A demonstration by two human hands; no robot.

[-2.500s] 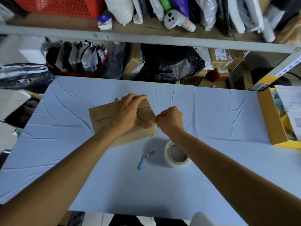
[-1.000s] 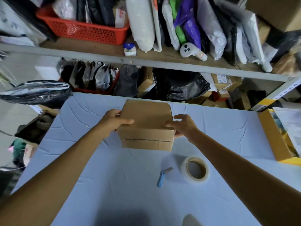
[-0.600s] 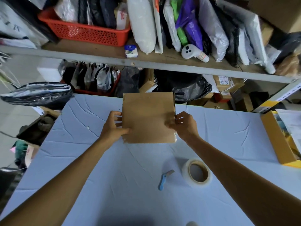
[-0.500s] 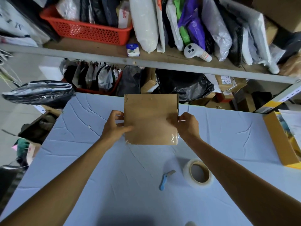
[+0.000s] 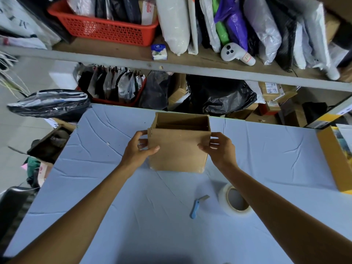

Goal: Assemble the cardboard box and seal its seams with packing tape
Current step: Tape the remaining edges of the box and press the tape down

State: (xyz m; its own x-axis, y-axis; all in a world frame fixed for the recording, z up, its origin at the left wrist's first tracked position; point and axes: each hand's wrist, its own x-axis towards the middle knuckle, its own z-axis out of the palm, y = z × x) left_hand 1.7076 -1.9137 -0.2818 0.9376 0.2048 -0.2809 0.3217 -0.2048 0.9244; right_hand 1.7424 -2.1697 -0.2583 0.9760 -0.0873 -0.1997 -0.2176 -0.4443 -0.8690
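A brown cardboard box [image 5: 179, 149] stands upright on the light blue table [image 5: 114, 197], its open top facing up and away from me. Clear tape shows along its lower corners. My left hand [image 5: 140, 148] grips the box's left side, thumb across the near face. On the opposite side, my right hand [image 5: 218, 147] holds the right edge. A roll of clear packing tape [image 5: 235, 200] lies flat on the table near my right forearm. Just left of the roll lies a small blue-handled cutter [image 5: 198, 205].
A yellow carton [image 5: 331, 159] sits at the table's right edge. Behind the table a shelf unit holds a red basket [image 5: 102, 29], bagged goods and a white controller [image 5: 236, 54]. Black bags [image 5: 51, 103] and boxes stand beyond the table's far and left edges.
The box was lifted off the table, turned over in both hands, and now stands with its open top up. Earlier my hands pressed tape onto its end; tape roll and cutter stayed put.
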